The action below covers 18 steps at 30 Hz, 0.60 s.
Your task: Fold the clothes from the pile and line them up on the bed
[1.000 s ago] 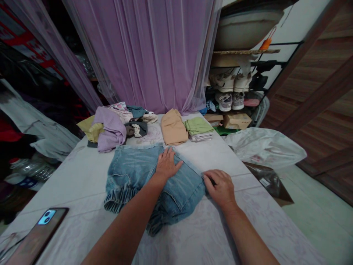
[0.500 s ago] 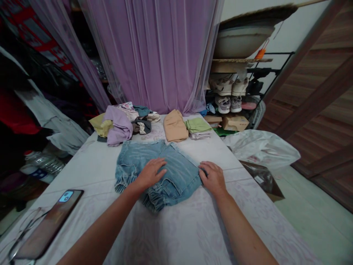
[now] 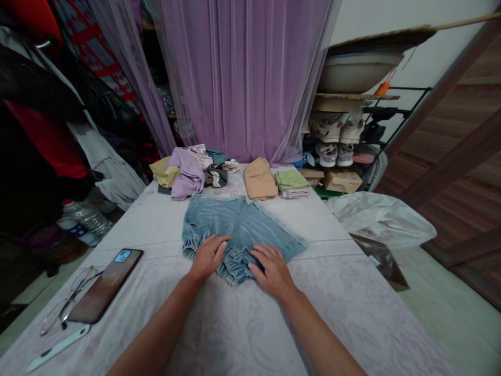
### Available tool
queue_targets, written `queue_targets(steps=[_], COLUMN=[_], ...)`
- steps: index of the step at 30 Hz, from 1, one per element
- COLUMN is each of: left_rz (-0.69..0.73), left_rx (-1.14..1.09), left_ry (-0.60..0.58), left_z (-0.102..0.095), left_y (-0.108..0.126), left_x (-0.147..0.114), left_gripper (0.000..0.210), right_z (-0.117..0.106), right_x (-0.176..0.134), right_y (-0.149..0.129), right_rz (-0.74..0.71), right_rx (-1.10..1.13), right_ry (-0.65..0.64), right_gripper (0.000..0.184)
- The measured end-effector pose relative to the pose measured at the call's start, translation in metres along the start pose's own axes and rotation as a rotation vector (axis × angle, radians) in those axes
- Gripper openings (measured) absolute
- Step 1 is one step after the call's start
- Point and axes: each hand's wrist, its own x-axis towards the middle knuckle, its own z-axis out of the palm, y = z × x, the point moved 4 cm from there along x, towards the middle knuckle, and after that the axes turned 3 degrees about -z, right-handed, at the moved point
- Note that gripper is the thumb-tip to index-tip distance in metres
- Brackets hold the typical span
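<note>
Blue denim shorts (image 3: 235, 219) with gathered leg hems lie spread on a patterned bedsheet (image 3: 250, 324). The waistband runs along the far and right side. My left hand (image 3: 210, 256) rests on the near left leg, its fingers stretched out over the cloth. Lying across the other leg near its hem is my right hand (image 3: 272, 269), fingers spread, with the thumb by the gathered edge. Both palms face down and hide parts of the leg openings.
Behind the shorts are a heap of loose clothes (image 3: 188, 175), a folded tan garment (image 3: 260, 180) and a folded green one (image 3: 291, 179). A phone (image 3: 105, 287), glasses (image 3: 58, 308) and a pale-handled tool (image 3: 58, 347) lie at left. A plastic bag (image 3: 383, 216) stands beyond the right edge.
My right hand has moved left from the right corner of the waistband onto the near leg. My left hand has shifted nearer to the left leg hem. The view has turned slightly left.
</note>
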Motion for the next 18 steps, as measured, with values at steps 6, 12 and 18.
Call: queue_targets(steps=[6,12,18], left_rz=[-0.007,0.063,0.096], left_rx=[-0.040,0.023,0.057], left_ry=[0.037,-0.072,-0.029], left_z=[-0.011,-0.014,-0.008], left_y=[-0.026,-0.027,-0.024], left_x=[-0.019,-0.027,-0.025], left_gripper=[0.041,0.047,0.041], right_z=[-0.007,-0.006,0.011], right_x=[-0.007,-0.004,0.004], right_y=[0.006,-0.025,-0.054], right_rz=[0.035,0.047,0.093], right_rx=[0.026,0.096,0.040], right_ry=[0.053,0.140,0.026], right_gripper=[0.024,0.021,0.023])
